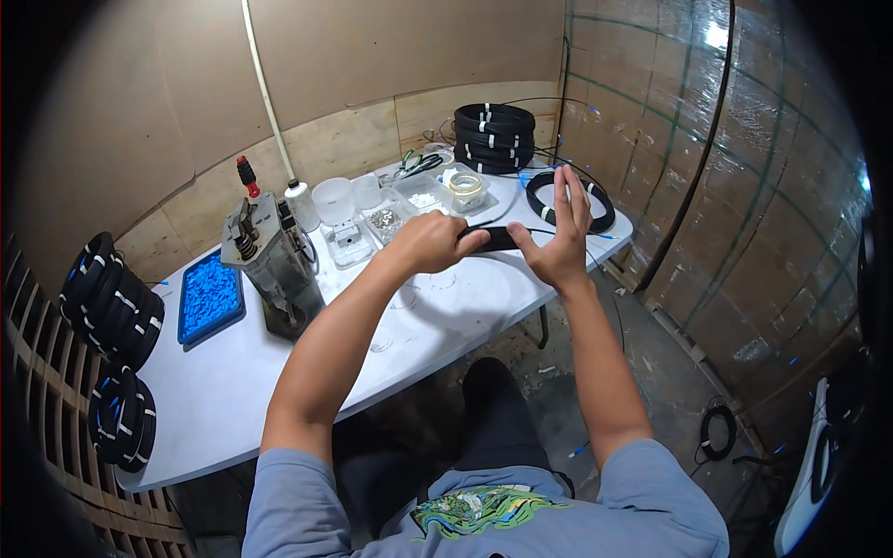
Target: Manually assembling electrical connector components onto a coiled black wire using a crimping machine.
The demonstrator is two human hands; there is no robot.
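My left hand is closed around one side of a black cable coil, held above the white table and seen nearly edge-on. At the coil's other side is my right hand, its fingers stretched upward and its thumb against the coil. A loose cable end runs from the coil toward the right, partly behind that hand. Another black cable coil lies flat on the table just beyond my right hand. Part of the held coil is hidden by my left fingers.
Behind my hands stand a stack of taped black coils and a clear bin with tape rolls. Leftward on the white table are a metal press machine, a tray of blue pieces and more coils. Wrapped cartons line the right.
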